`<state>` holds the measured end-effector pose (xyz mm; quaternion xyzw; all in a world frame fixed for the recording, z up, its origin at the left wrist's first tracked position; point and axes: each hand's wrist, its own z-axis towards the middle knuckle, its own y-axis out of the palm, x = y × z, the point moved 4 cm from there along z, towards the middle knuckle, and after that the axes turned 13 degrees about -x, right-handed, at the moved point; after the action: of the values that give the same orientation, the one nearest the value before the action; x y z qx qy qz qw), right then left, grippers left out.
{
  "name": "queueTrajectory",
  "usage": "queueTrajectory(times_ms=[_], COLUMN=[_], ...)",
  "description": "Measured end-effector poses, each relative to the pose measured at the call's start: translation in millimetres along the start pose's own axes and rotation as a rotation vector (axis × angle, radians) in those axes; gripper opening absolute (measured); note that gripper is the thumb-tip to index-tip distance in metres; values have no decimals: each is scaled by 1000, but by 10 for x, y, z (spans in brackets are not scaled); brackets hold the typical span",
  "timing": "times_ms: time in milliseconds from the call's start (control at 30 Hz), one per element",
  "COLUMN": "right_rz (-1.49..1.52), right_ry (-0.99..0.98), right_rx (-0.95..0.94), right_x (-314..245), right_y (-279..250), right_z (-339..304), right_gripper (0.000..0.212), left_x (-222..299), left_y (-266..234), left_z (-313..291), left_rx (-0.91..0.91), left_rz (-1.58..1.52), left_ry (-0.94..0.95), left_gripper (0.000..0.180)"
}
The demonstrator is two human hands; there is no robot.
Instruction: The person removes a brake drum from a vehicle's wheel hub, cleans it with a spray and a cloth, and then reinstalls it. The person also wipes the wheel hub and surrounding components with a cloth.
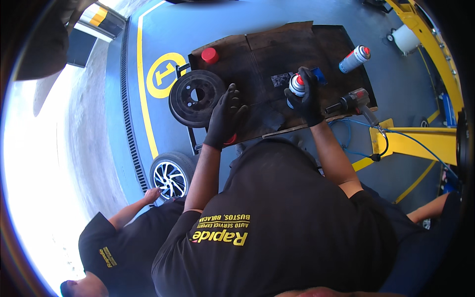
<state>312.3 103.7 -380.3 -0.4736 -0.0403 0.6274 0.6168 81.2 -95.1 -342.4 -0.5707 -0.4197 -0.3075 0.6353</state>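
My right hand (pixel 308 99), in a black glove, grips an aerosol spray can (pixel 296 86) with a red nozzle top, held above the dark worktop. My left hand (pixel 226 119), gloved too, has its fingers stretched out and holds nothing that I can see. It is beside the right edge of a black brake drum (pixel 184 106); whether it touches the drum I cannot tell. The drum has a central hole and rests at the worktop's left end. A red round cap (pixel 210 55) lies beyond the drum. Another red piece (pixel 230 139) is partly hidden by my left wrist.
A second spray can (pixel 352 61) and an impact wrench (pixel 351 102) with a blue air hose (pixel 415 141) are on the right of the worktop (pixel 277 47). A wheel (pixel 170 177) is at lower left, near a co-worker's hand (pixel 152 194). Yellow lift arms (pixel 420 143) extend at right.
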Motion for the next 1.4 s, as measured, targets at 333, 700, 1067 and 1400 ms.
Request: queueTrajectory(times_ms=[333, 700, 1067, 1400], right_rz=[-65, 52, -397, -565], right_ry=[-54, -73, -406, -316], right_rx=[-45, 109, 140, 100], right_x=[91, -954, -2379, -2626], right_y=[177, -908, -1518, -1212], right_z=[302, 1423, 2876, 2818], right_gripper=[91, 90, 84, 82], left_x=[-608, -1057, -1462, -1765], left_y=[-357, -1123, -1263, -1680], left_z=[-659, -1289, -1312, -1231], left_rx=[357, 644, 530, 457], left_rz=[-71, 94, 43, 63], left_ry=[-58, -175, -182, -92], left_gripper=[55, 47, 47, 47])
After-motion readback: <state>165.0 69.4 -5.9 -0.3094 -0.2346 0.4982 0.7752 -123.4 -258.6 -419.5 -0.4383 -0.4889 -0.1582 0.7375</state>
